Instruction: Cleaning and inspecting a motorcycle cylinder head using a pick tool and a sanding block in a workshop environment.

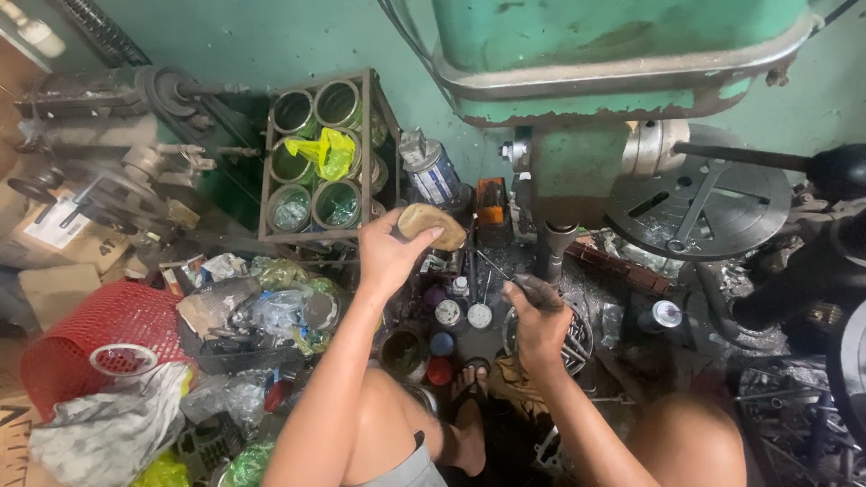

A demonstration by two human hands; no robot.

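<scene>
My left hand (386, 257) is raised in the middle of the view and grips a tan, rounded block (431, 225) that looks like a worn stone or piece of wood. Lower and to the right, my right hand (538, 317) is closed around a dark, greasy metal part (539, 290). It hovers over a round metal bowl (579, 347) holding metal rods. Between the two hands, on the floor, stand several small jars and cans with round lids (448, 313). My sandalled foot (469, 383) rests below them.
A green machine (622, 54) looms at the top, with a round slotted metal table (699, 207) at right. A metal rack of tins (320, 158) stands at the back left. A red plastic basket (95, 338) and piles of bags and scrap fill the left.
</scene>
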